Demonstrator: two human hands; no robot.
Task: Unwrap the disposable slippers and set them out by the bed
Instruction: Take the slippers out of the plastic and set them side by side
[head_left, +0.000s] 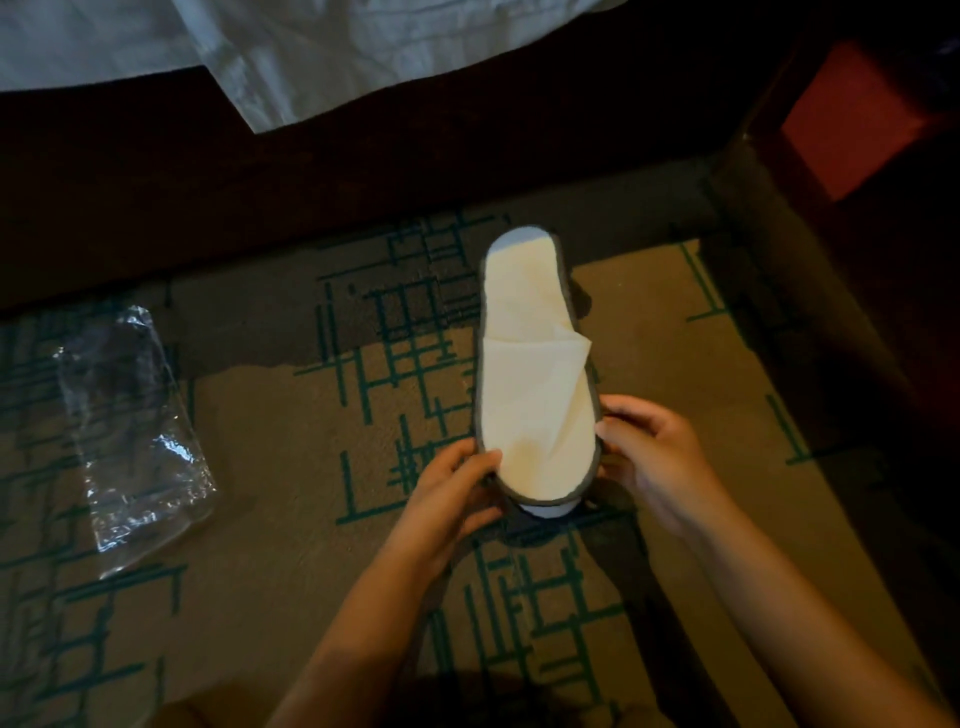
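Slipper (535, 374) on carpet (291, 441), wrapper (135, 431) well left.

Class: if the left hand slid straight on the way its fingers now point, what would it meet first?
The left hand already touches the slipper; its fingers point right, probably toward the right hand gripping the other edge.

One head-worn camera looks steeply down, close over the patterned carpet (270, 447), facing the dark bed (311, 171) base that crosses the frame's top edge.
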